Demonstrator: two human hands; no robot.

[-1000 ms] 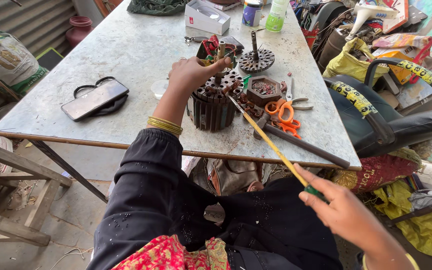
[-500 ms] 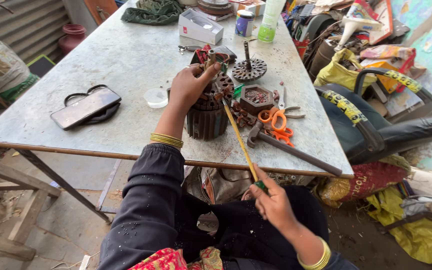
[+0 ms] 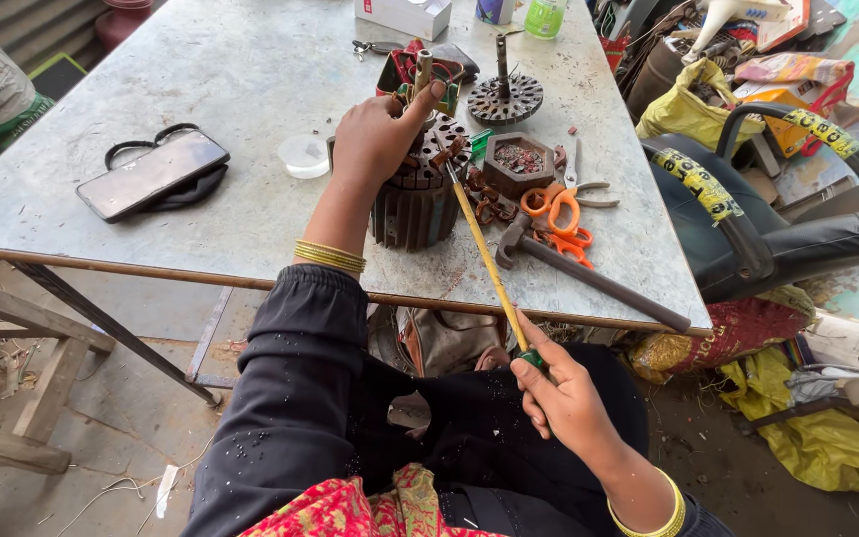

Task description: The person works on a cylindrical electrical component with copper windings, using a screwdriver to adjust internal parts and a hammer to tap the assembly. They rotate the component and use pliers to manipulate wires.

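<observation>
left hand (image 3: 378, 134) fingers press on motor stator (image 3: 416, 194); right hand (image 3: 564, 398) fingers pinch yellow rod (image 3: 486, 261).

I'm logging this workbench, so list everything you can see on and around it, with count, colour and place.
Motor stator: one, dark, table centre.
Long stick: one, yellow, tip at the stator.
Rotor: one, dark, behind the stator.
Hammer: one, dark handle, table's right edge.
Scissors: one, orange, beside the hammer.
Phone: one, black, table left.
Small lid: one, white, near the phone.
Chair: one, black, right of table.
Left hand: on the stator.
Right hand: holding the stick's end.
</observation>
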